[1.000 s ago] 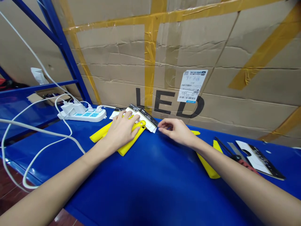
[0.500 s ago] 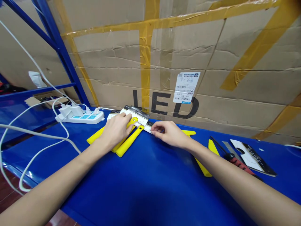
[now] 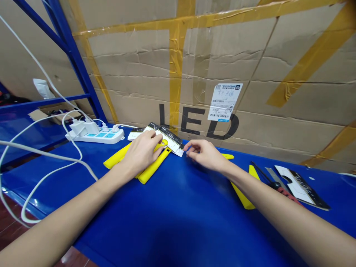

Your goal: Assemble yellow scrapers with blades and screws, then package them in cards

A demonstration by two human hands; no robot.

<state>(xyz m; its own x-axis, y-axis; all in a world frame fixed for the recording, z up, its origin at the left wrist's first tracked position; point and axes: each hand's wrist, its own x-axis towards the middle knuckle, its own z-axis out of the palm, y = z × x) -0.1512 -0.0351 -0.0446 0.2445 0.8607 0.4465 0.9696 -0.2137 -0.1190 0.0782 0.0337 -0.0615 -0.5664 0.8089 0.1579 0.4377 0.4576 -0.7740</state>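
We find yellow handles [image 3: 154, 167] under the left hand [image 3: 143, 151], right hand [image 3: 207, 155] beside printed cards [image 3: 171, 141]; we cannot tell whether either's fingers grasp anything. Power strip [image 3: 101, 138] far left; taped carton [image 3: 139, 74] blocks far side.

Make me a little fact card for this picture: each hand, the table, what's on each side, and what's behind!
Left hand: over yellow pieces, beside white-and-black cards
Right hand: fingers curled, near the cards' right edge; can't tell if touching
Table: blue
Left side: white power strip with plugs
Right side: another card, tool with red-and-black handle, more yellow
Behind: cardboard with tape, label, letters LED
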